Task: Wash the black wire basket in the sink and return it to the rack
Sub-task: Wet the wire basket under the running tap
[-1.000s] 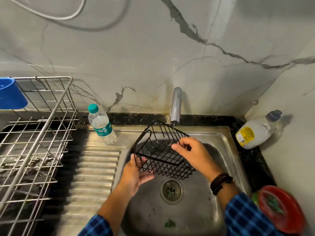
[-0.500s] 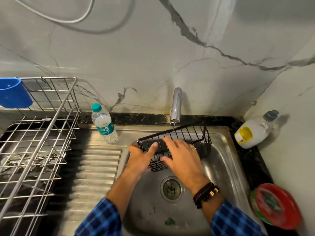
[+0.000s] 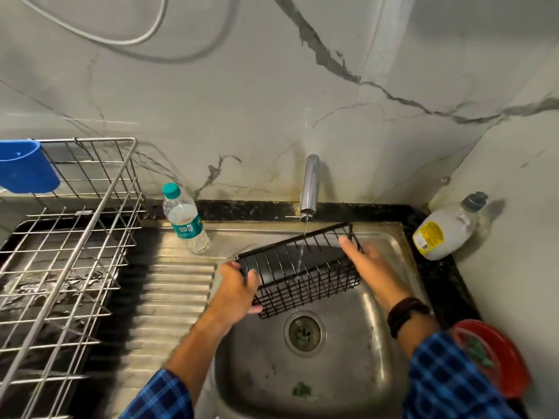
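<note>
The black wire basket is held tilted over the steel sink, under a thin stream of water from the chrome tap. My left hand grips its left end, fingers curled round the rim. My right hand lies against the basket's right end with straight fingers; it is blurred. The silver wire rack stands at the left on the counter.
A plastic water bottle with a teal cap stands behind the ribbed drainboard. A blue cup hangs on the rack's back left. A pale detergent bottle and a red bowl sit right of the sink.
The basket has been turned under the tap. My right hand slid from its middle to its right end, and my left hand shifted to grip the left end.
</note>
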`<state>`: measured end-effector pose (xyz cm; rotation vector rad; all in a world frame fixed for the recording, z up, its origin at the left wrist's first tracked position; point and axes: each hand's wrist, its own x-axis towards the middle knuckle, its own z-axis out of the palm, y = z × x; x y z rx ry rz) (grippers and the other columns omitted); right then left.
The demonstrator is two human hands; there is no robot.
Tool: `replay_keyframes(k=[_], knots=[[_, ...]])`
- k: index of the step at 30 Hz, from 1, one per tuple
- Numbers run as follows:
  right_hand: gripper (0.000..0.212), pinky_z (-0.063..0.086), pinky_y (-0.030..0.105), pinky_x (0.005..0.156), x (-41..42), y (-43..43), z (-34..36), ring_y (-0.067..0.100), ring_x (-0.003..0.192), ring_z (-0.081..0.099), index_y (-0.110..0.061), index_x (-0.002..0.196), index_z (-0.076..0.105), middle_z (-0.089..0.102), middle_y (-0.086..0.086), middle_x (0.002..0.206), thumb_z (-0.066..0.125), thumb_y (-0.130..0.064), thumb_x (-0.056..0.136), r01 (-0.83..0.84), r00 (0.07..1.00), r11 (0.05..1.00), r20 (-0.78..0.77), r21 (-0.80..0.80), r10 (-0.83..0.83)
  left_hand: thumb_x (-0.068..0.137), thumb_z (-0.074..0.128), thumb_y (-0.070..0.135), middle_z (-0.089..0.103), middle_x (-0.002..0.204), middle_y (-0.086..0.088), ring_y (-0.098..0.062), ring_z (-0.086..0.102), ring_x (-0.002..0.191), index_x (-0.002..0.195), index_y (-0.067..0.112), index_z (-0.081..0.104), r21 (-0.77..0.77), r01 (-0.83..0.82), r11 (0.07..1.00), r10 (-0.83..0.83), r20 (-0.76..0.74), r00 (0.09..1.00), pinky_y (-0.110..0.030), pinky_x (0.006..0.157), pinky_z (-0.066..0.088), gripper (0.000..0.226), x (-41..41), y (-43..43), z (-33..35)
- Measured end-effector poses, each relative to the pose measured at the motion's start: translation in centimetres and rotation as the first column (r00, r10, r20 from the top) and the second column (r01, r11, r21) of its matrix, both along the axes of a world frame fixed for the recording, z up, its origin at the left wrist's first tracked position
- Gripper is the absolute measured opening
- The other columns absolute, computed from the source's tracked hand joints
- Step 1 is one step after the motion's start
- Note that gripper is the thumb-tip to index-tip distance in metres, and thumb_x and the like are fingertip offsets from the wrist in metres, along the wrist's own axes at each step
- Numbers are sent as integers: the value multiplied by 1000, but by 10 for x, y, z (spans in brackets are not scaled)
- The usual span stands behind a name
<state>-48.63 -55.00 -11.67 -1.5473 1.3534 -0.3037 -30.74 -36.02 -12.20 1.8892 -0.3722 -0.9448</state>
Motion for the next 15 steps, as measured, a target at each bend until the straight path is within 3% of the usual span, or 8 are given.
replay_keyframes(k=[1,2,4,6,9,12,13,15], knots=[[86,54,45,90,-5,-3,-4,24,131,49,-27,140,52,49,-4,143,69,-77,72,-48,988,967,152,252,9,105,47,18,44,105,-2,-14,58,100,126,12,27,-21,-3,1000,3,1,1000,-51,76,63,30,3,1,-5],[81,57,46,88,-9,-7,-7,22,130,52,-29,131,59,54,-6,140,75,-76,67,-102,964,940,267,325,12,105,46,19,47,112,-6,-15,60,102,125,13,27,-50,-8,999,8,-1,1000,-49,77,63,28,7,2,-9],[60,58,44,87,-10,-7,2,18,120,61,-26,110,69,69,-5,120,78,-68,69,-184,938,958,331,219,105,106,42,19,52,129,-14,-20,63,108,122,13,29,-111,-39,993,36,-22,999,-43,77,63,21,15,1,-17],[55,56,42,86,-1,0,13,19,108,66,-18,101,68,73,1,106,76,-65,73,-225,940,973,273,52,203,108,38,22,56,132,-14,-25,63,112,123,11,34,-119,-140,983,126,-121,985,-39,74,62,19,20,0,-21],[60,55,44,82,17,10,27,23,88,68,-13,86,63,71,9,93,71,-70,71,-300,942,939,103,-169,320,107,40,36,57,127,-13,-31,63,110,126,14,34,45,-321,946,323,-207,924,-48,77,60,30,22,-1,-30],[57,42,31,60,32,19,37,13,61,51,-17,63,49,52,-4,69,71,-69,67,-408,905,823,-53,-395,423,103,45,44,53,137,-11,-27,56,119,143,16,25,31,-294,955,292,66,954,-43,104,47,53,14,4,-29],[56,40,28,59,37,23,40,12,62,49,-19,60,46,48,-8,70,71,-68,66,-440,888,758,-105,-481,448,103,43,45,52,137,-6,-22,54,122,146,18,27,-46,-224,973,229,173,958,-37,105,43,53,10,3,-20],[52,44,29,67,46,30,44,14,77,49,-23,60,46,48,-11,76,68,-70,65,-526,839,607,-251,-595,482,105,35,48,60,128,7,-12,58,118,137,26,52,-80,20,997,9,350,937,-29,98,41,42,5,-3,0]])
